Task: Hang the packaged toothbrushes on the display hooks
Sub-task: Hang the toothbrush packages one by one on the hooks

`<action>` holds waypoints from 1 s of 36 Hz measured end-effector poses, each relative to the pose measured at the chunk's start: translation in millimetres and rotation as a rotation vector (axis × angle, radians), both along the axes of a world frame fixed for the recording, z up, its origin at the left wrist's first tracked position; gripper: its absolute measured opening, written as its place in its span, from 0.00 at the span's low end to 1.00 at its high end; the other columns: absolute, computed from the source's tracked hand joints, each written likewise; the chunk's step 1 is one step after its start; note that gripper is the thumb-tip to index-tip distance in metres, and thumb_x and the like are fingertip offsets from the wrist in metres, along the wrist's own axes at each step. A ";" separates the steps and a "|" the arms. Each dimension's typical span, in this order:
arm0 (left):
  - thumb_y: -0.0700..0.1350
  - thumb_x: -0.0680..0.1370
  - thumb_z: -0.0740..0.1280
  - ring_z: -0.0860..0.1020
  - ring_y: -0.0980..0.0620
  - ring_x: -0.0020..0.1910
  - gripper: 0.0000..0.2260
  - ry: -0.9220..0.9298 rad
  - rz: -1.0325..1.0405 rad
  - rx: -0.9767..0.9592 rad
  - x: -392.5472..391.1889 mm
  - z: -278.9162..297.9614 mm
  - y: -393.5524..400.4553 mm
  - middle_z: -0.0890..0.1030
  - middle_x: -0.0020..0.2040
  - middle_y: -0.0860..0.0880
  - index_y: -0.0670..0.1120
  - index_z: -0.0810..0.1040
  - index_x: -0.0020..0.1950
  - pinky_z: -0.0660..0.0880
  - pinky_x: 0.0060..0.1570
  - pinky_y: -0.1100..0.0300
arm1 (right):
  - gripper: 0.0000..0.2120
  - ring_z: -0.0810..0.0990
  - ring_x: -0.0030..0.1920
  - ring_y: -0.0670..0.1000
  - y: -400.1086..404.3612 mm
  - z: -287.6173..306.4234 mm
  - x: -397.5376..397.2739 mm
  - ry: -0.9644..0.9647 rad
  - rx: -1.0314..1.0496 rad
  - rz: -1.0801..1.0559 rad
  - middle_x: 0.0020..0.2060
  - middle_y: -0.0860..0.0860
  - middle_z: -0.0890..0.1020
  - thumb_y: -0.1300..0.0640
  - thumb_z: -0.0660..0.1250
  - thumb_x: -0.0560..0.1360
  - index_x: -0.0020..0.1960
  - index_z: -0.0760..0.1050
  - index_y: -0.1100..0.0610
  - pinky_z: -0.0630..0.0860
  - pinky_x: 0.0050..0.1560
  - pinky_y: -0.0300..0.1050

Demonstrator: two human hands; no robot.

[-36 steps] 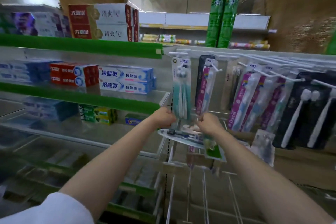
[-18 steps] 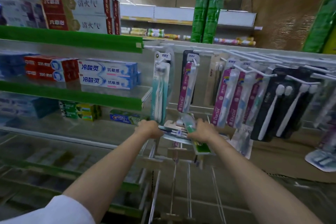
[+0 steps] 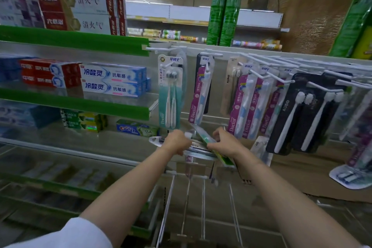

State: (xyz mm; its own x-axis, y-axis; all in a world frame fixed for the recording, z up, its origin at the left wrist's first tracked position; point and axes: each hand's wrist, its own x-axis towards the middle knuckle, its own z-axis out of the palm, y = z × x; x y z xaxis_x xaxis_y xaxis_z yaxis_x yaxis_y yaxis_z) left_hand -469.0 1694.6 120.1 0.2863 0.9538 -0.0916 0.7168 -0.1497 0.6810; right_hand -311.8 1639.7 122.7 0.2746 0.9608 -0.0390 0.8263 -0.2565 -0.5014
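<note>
Left hand [image 3: 177, 141] curled around one end of a small stack of packaged toothbrushes [image 3: 198, 148], held roughly flat at chest level in front of the hook wall. Right hand [image 3: 225, 140] pinches a green-edged toothbrush pack [image 3: 209, 143] lying on top of that stack, angled so its near end points down and toward the person. A clear blister end of the stack sticks out past the left hand. Both forearms are bare; a white sleeve [image 3: 66, 235] shows on the left arm.

Just above the hands, a teal toothbrush pack [image 3: 170, 94] hangs on a white display hook [image 3: 169, 64]. Beside it to the right hangs a pink "Doctor" pack [image 3: 200, 94], then a beige pack [image 3: 229, 84], then more pink "Doctor" packs [image 3: 249, 106], then black packs with white brushes [image 3: 296, 115]. Further right the hooks and packs blur.

Below the hands, bare metal hooks [image 3: 187, 203] jut out toward the viewer.

To the left, green-edged shelves [image 3: 76, 40] carry toothpaste boxes: red-and-white boxes [image 3: 78, 11] on top, blue-and-white boxes [image 3: 112, 80] on the middle shelf, smaller green boxes [image 3: 136, 128] lower down. Two tall green cans [image 3: 225, 8] stand behind the hook rail. Brown cardboard [image 3: 314, 175] lies low at right.
</note>
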 end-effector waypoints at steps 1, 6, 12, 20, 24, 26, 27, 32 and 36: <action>0.41 0.77 0.63 0.82 0.42 0.49 0.07 -0.060 0.018 -0.043 2.9 -1.0 -0.4 0.81 0.50 0.39 0.39 0.73 0.40 0.76 0.33 0.61 | 0.28 0.75 0.57 0.53 -0.6 0.5 1.8 0.022 0.000 0.008 0.59 0.53 0.74 0.45 0.68 0.68 0.63 0.65 0.53 0.74 0.60 0.54; 0.40 0.77 0.64 0.81 0.45 0.34 0.07 -0.243 0.115 -0.150 7.3 -5.0 2.6 0.82 0.49 0.35 0.36 0.74 0.47 0.77 0.26 0.61 | 0.28 0.74 0.58 0.53 0.4 4.4 6.6 0.065 -0.026 0.043 0.60 0.53 0.73 0.48 0.68 0.69 0.66 0.65 0.53 0.74 0.60 0.51; 0.39 0.78 0.63 0.78 0.48 0.23 0.08 -0.255 0.182 -0.188 0.6 -2.5 6.8 0.80 0.32 0.38 0.36 0.72 0.42 0.78 0.26 0.58 | 0.26 0.76 0.53 0.53 5.2 1.6 7.6 0.059 -0.092 0.063 0.58 0.53 0.73 0.46 0.67 0.69 0.64 0.63 0.48 0.76 0.56 0.52; 0.42 0.78 0.64 0.70 0.59 0.12 0.12 -0.093 0.153 -0.032 -12.8 0.7 -2.2 0.75 0.25 0.48 0.41 0.68 0.36 0.67 0.13 0.68 | 0.26 0.77 0.53 0.53 8.8 0.2 2.9 0.002 -0.098 0.093 0.57 0.52 0.74 0.47 0.66 0.72 0.65 0.61 0.51 0.74 0.59 0.53; 0.43 0.77 0.66 0.73 0.56 0.25 0.08 -0.127 0.197 -0.020 -15.6 1.0 1.5 0.72 0.34 0.48 0.39 0.72 0.50 0.65 0.13 0.70 | 0.26 0.75 0.54 0.53 7.7 1.9 2.5 0.068 -0.075 0.103 0.57 0.53 0.73 0.50 0.67 0.71 0.65 0.62 0.53 0.73 0.56 0.50; 0.47 0.76 0.67 0.75 0.54 0.31 0.16 -0.084 0.206 -0.017 -15.4 0.0 1.0 0.74 0.38 0.48 0.37 0.72 0.58 0.69 0.18 0.71 | 0.25 0.75 0.54 0.53 7.2 1.9 0.5 0.090 -0.064 0.118 0.57 0.53 0.72 0.51 0.67 0.71 0.64 0.63 0.53 0.72 0.52 0.48; 0.49 0.75 0.68 0.78 0.51 0.38 0.22 -0.031 0.224 0.003 -15.3 -1.6 0.7 0.77 0.43 0.47 0.37 0.69 0.62 0.74 0.28 0.69 | 0.25 0.74 0.54 0.53 6.8 1.7 -0.6 0.096 -0.057 0.127 0.58 0.53 0.72 0.51 0.67 0.71 0.64 0.63 0.53 0.71 0.51 0.47; 0.61 0.72 0.68 0.72 0.44 0.64 0.38 0.179 0.265 0.125 -18.4 -12.1 0.5 0.73 0.64 0.42 0.37 0.58 0.69 0.69 0.60 0.52 | 0.22 0.74 0.54 0.53 3.0 1.1 -2.8 0.171 -0.024 0.153 0.57 0.53 0.72 0.53 0.68 0.70 0.61 0.64 0.52 0.72 0.52 0.48; 0.58 0.71 0.70 0.72 0.41 0.64 0.38 0.105 0.255 0.075 -22.5 -14.8 5.9 0.73 0.64 0.41 0.36 0.57 0.68 0.70 0.62 0.50 | 0.24 0.74 0.55 0.54 1.3 2.9 -3.1 0.193 0.012 0.124 0.58 0.53 0.72 0.51 0.68 0.68 0.61 0.66 0.52 0.73 0.58 0.53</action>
State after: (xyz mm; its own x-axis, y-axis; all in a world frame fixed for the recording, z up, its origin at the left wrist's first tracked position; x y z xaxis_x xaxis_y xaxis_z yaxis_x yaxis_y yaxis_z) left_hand -491.5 1700.5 105.4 0.0291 0.9990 -0.0344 0.8036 -0.0029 0.5951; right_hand -315.0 1641.0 125.6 0.1429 0.9874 -0.0676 0.7395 -0.1519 -0.6558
